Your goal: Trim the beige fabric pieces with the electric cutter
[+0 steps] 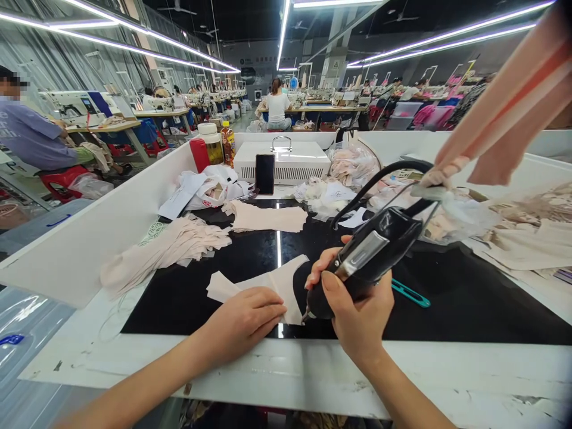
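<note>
My left hand (254, 313) lies palm down on a pale pink fabric piece (288, 283), its outstretched fingers pressing the cloth against the black work surface (179, 298). In my right hand (361, 316) is a thick black corded hand tool (370, 244), with the fingers wrapped round its body. Its narrow metal tip points down and meets the fabric's right edge, or hovers just over it; I cannot tell which. Strips of pink cloth (500, 107) are tied around the tool's upper end, near the black cable. Just right of the tool lies a teal slotted handle (411, 293).
A stack of pink pieces (165, 253) lies left, and another flat piece (268, 218) farther back. Behind stand a phone (264, 174), a white metal box (286, 156) and jars. Plastic bags and fabric heaps (531, 244) fill the right. Low white walls (89, 238) edge the table.
</note>
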A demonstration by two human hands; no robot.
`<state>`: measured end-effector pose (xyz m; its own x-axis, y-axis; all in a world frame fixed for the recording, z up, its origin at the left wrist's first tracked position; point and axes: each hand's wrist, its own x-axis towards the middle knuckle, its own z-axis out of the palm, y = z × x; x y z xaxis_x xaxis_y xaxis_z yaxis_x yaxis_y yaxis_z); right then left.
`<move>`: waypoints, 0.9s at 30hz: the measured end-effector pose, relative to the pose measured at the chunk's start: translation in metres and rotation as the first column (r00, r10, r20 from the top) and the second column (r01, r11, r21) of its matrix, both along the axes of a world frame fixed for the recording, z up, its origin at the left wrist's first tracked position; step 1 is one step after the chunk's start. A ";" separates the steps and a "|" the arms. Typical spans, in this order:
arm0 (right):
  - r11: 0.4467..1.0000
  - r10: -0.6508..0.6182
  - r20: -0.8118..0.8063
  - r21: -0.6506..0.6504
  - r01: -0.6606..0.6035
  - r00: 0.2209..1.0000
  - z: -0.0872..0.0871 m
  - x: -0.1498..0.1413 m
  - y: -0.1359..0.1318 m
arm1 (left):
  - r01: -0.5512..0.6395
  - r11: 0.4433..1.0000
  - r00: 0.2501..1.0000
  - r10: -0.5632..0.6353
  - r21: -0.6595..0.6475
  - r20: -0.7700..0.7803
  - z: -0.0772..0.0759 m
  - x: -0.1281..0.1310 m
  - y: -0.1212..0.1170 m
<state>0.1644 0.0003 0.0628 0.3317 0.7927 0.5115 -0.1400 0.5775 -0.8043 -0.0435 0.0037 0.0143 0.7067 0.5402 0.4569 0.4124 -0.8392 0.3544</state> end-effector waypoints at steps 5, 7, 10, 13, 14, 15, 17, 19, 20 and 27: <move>1.000 0.030 -0.009 0.006 -0.030 1.000 0.002 0.005 -0.006 | 0.094 0.995 0.995 -0.095 -0.024 -0.032 0.003 -0.010 -0.009; 1.000 0.016 -0.020 0.021 -0.016 1.000 0.003 0.012 -0.003 | 0.148 0.988 0.988 -0.150 -0.053 -0.040 0.008 -0.016 -0.012; 0.998 -0.049 -0.030 0.028 0.049 0.998 0.005 0.027 0.009 | 0.165 0.984 0.984 -0.169 -0.070 -0.055 0.015 -0.023 -0.017; 0.993 -0.111 -0.020 0.045 0.111 0.994 0.005 0.039 0.024 | 0.122 0.992 0.990 -0.123 -0.021 -0.075 0.018 -0.019 -0.018; 0.991 -0.123 -0.023 0.052 0.124 0.992 0.004 0.042 0.029 | 0.104 0.995 0.991 -0.103 0.008 -0.080 0.019 -0.014 -0.017; 0.990 -0.130 -0.026 0.057 0.131 0.991 0.003 0.043 0.033 | 0.085 0.996 0.993 -0.082 0.040 -0.082 0.018 -0.009 -0.015; 0.989 -0.136 -0.031 0.062 0.138 0.990 0.002 0.042 0.038 | 0.045 0.994 0.996 -0.037 0.101 -0.080 0.016 0.005 -0.010; 0.987 -0.145 -0.037 0.069 0.147 0.989 0.001 0.039 0.041 | 0.027 0.987 0.997 -0.015 0.157 -0.077 0.012 0.020 -0.003; 0.986 -0.147 -0.036 0.071 0.149 0.988 0.000 0.037 0.042 | 0.027 0.982 0.997 -0.012 0.185 -0.081 0.010 0.027 0.000; 0.984 -0.169 0.047 0.055 0.167 0.984 -0.005 0.031 0.046 | 0.044 0.955 0.980 0.017 0.294 -0.201 0.000 0.055 0.023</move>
<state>0.1950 0.0462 0.0580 0.4305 0.7006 0.5691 0.0031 0.6294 -0.7771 0.0112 0.0270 0.0146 0.8057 0.3922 0.4440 0.4369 -0.8995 0.0017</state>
